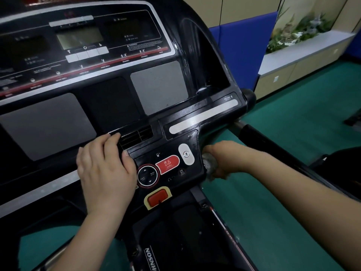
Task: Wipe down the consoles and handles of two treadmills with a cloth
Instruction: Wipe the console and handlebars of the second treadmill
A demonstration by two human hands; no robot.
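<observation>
A black treadmill console (109,106) fills the left and centre of the head view. My left hand (106,167) lies flat on its lower panel, fingers together, just left of the round arrow button. My right hand (226,159) is closed around a bunched grey cloth (210,164), pressed against the console's right edge below the white button. The right handle (259,136), a black bar, runs off to the right behind that hand. Part of the cloth is hidden by my fingers.
A red STOP button (168,164) and a red safety key (157,198) sit between my hands. The treadmill belt (175,241) lies below. Green floor (293,118) stretches to the right, bounded by a blue panel (242,47) and a low cabinet (304,55) with plants.
</observation>
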